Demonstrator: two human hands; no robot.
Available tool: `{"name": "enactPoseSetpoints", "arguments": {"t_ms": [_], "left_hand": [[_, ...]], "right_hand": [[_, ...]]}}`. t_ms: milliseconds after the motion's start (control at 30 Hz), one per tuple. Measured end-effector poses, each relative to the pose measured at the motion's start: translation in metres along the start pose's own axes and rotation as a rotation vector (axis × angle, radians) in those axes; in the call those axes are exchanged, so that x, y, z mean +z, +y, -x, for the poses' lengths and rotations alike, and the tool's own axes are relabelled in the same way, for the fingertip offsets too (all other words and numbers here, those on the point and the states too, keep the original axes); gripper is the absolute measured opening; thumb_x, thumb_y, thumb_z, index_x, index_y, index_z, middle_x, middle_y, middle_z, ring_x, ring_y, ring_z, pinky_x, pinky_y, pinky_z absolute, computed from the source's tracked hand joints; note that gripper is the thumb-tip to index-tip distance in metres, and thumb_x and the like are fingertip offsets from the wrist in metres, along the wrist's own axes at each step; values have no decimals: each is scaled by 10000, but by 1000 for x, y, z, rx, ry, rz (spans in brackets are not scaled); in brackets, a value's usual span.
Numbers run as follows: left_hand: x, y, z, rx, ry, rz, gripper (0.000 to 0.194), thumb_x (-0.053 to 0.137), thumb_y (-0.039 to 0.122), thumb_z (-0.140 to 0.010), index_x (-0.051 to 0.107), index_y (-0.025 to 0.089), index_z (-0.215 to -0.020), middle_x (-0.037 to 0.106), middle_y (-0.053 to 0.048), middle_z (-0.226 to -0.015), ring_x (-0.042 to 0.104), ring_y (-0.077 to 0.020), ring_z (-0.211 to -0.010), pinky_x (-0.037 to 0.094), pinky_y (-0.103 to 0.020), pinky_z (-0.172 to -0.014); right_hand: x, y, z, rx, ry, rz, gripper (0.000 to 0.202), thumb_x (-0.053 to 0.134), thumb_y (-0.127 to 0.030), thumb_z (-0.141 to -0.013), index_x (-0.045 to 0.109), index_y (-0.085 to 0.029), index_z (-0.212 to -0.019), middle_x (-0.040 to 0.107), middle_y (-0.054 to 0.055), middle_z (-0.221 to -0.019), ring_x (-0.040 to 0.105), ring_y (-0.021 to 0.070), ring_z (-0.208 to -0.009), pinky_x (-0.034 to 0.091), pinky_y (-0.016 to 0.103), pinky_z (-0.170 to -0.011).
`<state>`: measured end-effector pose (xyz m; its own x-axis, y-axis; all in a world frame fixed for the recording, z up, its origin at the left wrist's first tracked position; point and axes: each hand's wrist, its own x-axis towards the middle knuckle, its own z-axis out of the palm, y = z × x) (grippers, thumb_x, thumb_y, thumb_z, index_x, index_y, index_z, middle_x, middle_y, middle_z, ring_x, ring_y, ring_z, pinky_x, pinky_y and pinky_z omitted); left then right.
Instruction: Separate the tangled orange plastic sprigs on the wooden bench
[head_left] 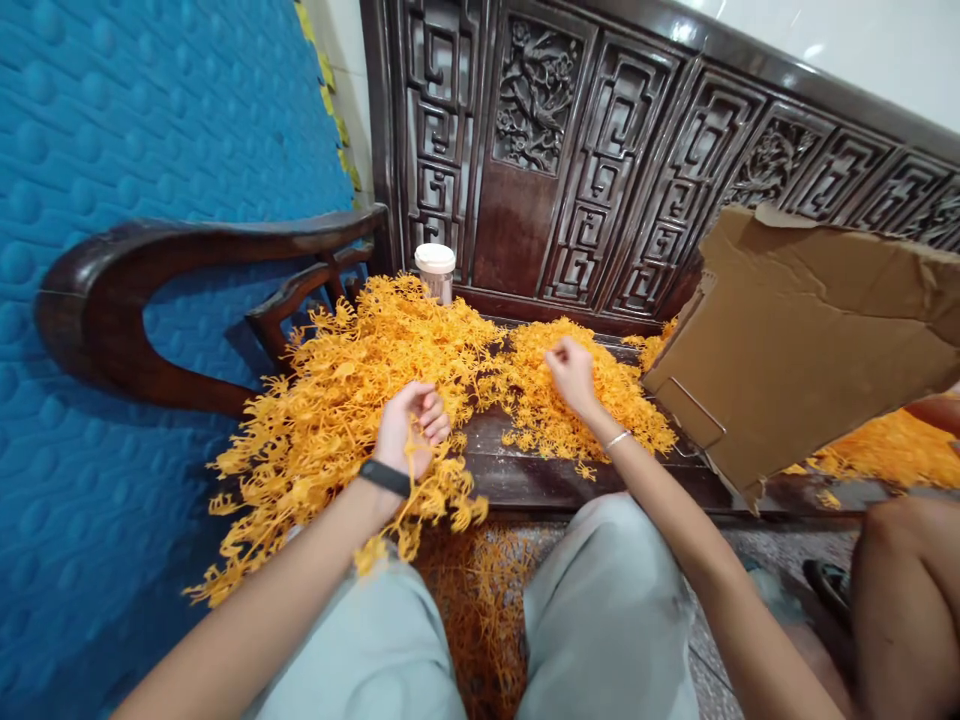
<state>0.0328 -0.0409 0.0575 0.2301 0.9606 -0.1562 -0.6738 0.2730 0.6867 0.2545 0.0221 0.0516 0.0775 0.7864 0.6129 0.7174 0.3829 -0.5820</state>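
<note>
My left hand (414, 428), with a dark band at its wrist, is closed with curled fingers around an orange branching plastic sprig (442, 495). The sprig dangles below the palm over my left knee. Behind that hand rises a big heap of similar orange sprigs (322, 400). Further right, my right hand (573, 375) is closed above a lower pile of small orange pieces (547, 410). Its fingertips are pressed together, and whatever they hold is too small or hidden to make out. Both piles lie on a dark wooden bench seat (495, 470).
A white-lidded clear jar (435, 272) stands behind the left heap. A brown cardboard sheet (817, 350) stands upright at right. Beyond it are more orange pieces (892, 450) and another person's leg (911, 590). Orange scraps (480, 610) litter the floor. A curved armrest (97, 320) bounds the left.
</note>
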Motion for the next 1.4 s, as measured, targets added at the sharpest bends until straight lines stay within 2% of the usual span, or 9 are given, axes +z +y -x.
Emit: {"name": "enactPoseSetpoints", "arguments": {"t_ms": [100,267,467,600,700,833,1000,1200,1400], "left_hand": [[-2,14,20,119,-77,4,268,416,204,-736,364,165,-476,265,50,-411,266,-54,-336,242,-193,-348],[1,17,31,70,-176,-34,270,410,221,-749,383,163,-487,283,42,-431,268,-55,-355,249,-202,-371],[5,10,22,46,-218,-44,247,438,224,-733,399,159,-498,299,41,-437,287,-53,-356,255,-199,-370],[2,7,14,16,-231,-75,229,456,231,-728,411,157,-516,334,37,-449,323,-55,-367,274,-194,-374],[-1,4,7,2,-251,-101,218,456,238,-731,427,154,-532,349,36,-461,333,-57,-375,285,-194,-382],[-2,-1,3,-6,-283,-140,203,461,243,-737,445,152,-556,371,33,-479,350,-61,-392,305,-199,-400],[0,-6,4,-50,-306,-195,222,452,256,-753,468,145,-561,385,22,-483,385,-74,-421,324,-209,-429],[1,-6,7,-77,-336,-277,234,449,264,-760,475,144,-561,405,20,-511,381,-70,-419,330,-215,-434],[5,-10,6,-81,-258,-229,213,490,239,-733,445,140,-550,381,34,-530,336,-37,-384,286,-179,-371]], "right_hand": [[-27,42,-13,104,207,-86,123,463,-274,-722,488,-155,-704,485,-1,-631,434,116,-591,352,242,-581],[-40,73,-19,105,229,-108,251,507,-286,-703,484,-143,-908,506,-2,-660,472,124,-610,389,262,-618],[-34,69,-22,5,268,277,219,519,-280,-712,566,-150,-881,532,103,-948,458,209,-901,351,367,-801],[-35,40,-20,-62,253,209,189,520,-302,-735,570,-160,-849,549,87,-936,466,207,-918,353,355,-807],[-30,5,-12,-56,85,-66,205,499,-353,-771,567,-159,-768,578,63,-826,513,170,-804,393,306,-729],[-15,-42,8,4,-435,-420,282,479,-426,-792,583,-164,-791,602,43,-787,543,133,-731,417,273,-695],[3,-68,29,-14,-871,-479,296,494,-426,-785,602,-150,-780,592,19,-711,520,102,-635,407,245,-615],[1,-66,31,-26,-1005,-479,338,535,-446,-747,585,-135,-624,577,4,-594,485,82,-547,371,220,-542],[0,-61,30,-90,-859,-388,251,520,-291,-761,532,-141,-560,519,-27,-518,446,76,-516,352,211,-551]]}}
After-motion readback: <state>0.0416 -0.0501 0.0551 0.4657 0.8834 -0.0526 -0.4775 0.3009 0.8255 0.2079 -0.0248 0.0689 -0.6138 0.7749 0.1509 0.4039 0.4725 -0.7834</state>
